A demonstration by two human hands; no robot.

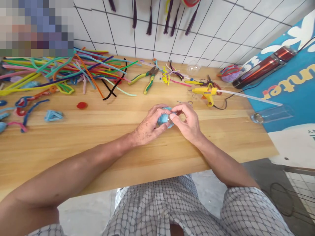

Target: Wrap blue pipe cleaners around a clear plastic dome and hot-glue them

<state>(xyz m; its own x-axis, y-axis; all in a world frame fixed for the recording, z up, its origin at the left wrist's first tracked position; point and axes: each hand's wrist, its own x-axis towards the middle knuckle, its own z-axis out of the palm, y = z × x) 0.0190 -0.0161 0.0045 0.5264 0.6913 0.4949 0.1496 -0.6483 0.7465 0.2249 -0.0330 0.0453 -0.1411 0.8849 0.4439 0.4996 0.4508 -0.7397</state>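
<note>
Just above the middle of the wooden table, my left hand [150,127] is closed around a small rounded piece wound in light blue pipe cleaner [162,119]. From the other side my right hand [187,124] pinches at the same piece, thumb and forefinger pressed together at its near face. Something small and shiny shows by the right thumb, too small to name. Fingers of both hands hide much of the piece. Behind the right hand lies a pair of small scissors [190,103], partly seen.
Many coloured pipe cleaners [49,73] lie heaped at the back left. Green-handled pliers [147,79] and a yellow glue gun [208,93] with its cord lie behind my hands. A red thermos [264,67] and a clear bottle [275,114] are at right. A red bit [82,105] lies left.
</note>
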